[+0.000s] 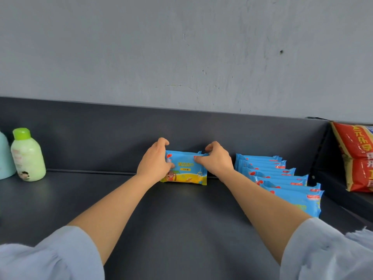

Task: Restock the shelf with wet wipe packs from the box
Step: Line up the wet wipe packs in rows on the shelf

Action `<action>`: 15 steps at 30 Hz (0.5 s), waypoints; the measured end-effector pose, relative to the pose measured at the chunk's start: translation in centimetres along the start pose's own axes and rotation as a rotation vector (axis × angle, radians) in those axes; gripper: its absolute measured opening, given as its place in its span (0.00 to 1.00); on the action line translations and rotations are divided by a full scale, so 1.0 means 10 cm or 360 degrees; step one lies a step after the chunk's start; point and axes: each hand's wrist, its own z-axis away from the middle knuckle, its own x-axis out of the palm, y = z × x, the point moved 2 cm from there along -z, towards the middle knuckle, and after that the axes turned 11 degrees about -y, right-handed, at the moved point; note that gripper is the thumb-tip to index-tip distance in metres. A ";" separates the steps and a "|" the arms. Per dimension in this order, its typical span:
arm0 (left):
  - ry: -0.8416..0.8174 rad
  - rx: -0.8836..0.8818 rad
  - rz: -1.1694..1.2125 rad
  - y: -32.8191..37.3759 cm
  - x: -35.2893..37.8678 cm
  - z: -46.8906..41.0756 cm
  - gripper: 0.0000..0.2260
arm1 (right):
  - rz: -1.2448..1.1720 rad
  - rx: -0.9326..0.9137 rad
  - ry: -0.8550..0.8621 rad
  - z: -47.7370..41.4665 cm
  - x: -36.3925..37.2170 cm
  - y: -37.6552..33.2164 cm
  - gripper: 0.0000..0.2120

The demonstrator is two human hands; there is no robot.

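Head view: dark shelf (181,219) seen from above, with both bare forearms reaching in.
Wet wipe pack (186,171): stands on its long edge at the rear of the shelf. Blue wrapper, yellow band with a cartoon figure along the bottom, red mark at upper left, yellow lettering mid-front.
Left hand (155,161): grips the pack's left end, fingers curled over the top, thumb on the front.
Right hand (217,159): pinches the pack's upper right corner.
Row of packs (282,178): just right of the held pack, same blue wrappers, lined up front to back.
Green bottle (28,156): well left of the pack, green cap.
Red bag (357,158): far right of the pack, beyond the row.
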 end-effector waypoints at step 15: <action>0.0131 0.0035 -0.0590 0.01 -0.04 0.04 0.22 | 0.0262 -0.0093 0.0064 0.11 0.06 -0.09 0.22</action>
